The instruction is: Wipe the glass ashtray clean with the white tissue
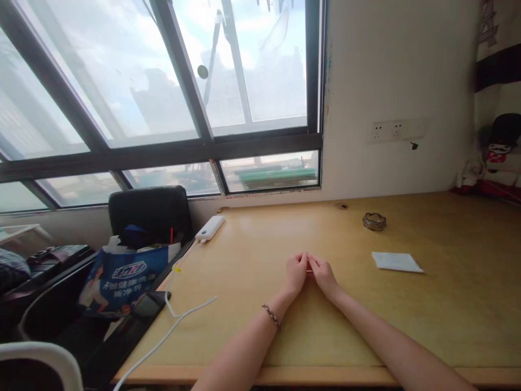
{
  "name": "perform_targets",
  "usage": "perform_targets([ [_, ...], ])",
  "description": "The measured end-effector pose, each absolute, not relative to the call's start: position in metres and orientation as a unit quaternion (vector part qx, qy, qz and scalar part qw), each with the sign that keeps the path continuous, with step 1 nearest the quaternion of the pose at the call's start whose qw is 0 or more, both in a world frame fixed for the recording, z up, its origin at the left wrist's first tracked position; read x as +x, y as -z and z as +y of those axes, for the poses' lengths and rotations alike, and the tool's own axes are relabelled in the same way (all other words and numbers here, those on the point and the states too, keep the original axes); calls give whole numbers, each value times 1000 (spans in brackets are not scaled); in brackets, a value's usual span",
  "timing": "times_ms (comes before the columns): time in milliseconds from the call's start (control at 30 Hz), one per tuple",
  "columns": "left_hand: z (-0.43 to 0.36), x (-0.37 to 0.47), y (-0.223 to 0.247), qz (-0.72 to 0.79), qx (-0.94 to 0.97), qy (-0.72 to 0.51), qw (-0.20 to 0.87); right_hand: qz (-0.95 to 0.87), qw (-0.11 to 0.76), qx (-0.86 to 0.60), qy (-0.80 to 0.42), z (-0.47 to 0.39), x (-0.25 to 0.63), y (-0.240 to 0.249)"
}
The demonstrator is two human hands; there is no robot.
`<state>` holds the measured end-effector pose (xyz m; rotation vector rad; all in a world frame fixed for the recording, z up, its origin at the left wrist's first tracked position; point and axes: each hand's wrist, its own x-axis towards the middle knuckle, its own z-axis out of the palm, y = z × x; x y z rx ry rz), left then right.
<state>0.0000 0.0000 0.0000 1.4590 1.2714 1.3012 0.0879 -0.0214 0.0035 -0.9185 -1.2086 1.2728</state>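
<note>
My left hand (297,272) and my right hand (323,275) meet at the fingertips over the middle of the wooden table (252,320). Both are closed, fingers bent inward and thumbs hidden or only partly seen. A small pale, thin line shows in the gap between the palms, too small to name. Round my left wrist is a braided bracelet (271,316). To the right of my hands lies a flat white paper or tissue packet (398,262), touched by neither hand.
A glass ashtray-like dish (374,221) sits toward the back right. At the back left lies a white power bank (210,228) with a white cable (185,314) trailing over the front edge. Beyond the left edge, a blue bag (126,277) rests on a black chair (150,214).
</note>
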Motion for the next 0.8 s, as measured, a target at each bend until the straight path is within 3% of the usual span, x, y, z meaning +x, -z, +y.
perform_targets([
  [200,3,-1,-1,503,591,-489,398,-590,505,-440,-451,-18,91,-2],
  [333,8,-4,0,529,575,-494,382,-702,417,-550,-176,-7,113,-10],
  [467,11,-5,1,565,538,-486,392,-534,320,-782,43,10,155,-11],
  [633,8,-5,0,561,557,-482,378,-382,239,-892,27,23,188,-1],
  [800,6,-4,-3,560,559,-487,370,-553,270,-788,-9,22,169,-1],
])
